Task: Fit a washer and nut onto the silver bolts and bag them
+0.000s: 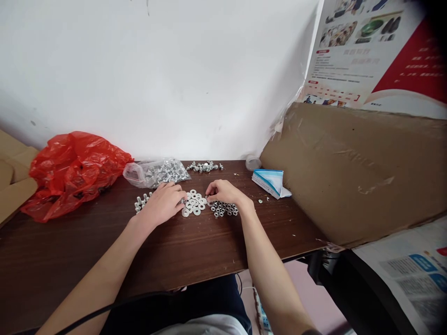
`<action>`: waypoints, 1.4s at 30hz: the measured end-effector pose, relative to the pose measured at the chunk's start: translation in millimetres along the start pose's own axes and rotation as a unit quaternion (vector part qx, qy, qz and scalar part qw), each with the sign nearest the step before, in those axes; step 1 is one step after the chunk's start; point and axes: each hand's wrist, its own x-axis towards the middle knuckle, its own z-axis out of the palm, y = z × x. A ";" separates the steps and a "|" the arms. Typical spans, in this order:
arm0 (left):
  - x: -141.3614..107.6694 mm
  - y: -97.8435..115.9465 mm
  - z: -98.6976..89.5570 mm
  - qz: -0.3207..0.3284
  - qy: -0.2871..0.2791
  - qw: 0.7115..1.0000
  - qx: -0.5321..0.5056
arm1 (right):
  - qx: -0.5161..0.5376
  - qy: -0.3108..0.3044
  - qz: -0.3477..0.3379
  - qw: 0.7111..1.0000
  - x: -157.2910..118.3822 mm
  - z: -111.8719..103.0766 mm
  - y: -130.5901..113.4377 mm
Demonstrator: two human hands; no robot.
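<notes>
My left hand is closed, with a small metal bolt partly showing at its fingertips. Several more bolts stand on the table just left of that hand, partly hidden by it. Flat silver washers lie in a loose, overlapping group between my two hands. My right hand is pinched at the right edge of this group, on a washer. Under the right hand and wrist sits a cluster of hex nuts, partly covered.
Behind the hands are a clear plastic bag of metal parts and a pile of small fasteners. A red plastic bag lies left. At right are a tissue packet, a clear round cap and a leaning cardboard sheet.
</notes>
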 end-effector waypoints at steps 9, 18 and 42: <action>0.3 -4.3 5.4 0.009 0.005 1.000 -0.017 | 0.116 -0.006 -0.029 0.993 -2.1 0.8 -12.6; 0.5 -2.9 5.4 0.003 0.003 1.000 -0.027 | 0.019 -0.021 -0.024 0.999 -1.2 6.7 -18.0; 1.1 -2.1 4.0 0.002 -0.006 1.000 -0.012 | 0.052 0.012 -0.032 0.998 7.3 20.5 -24.3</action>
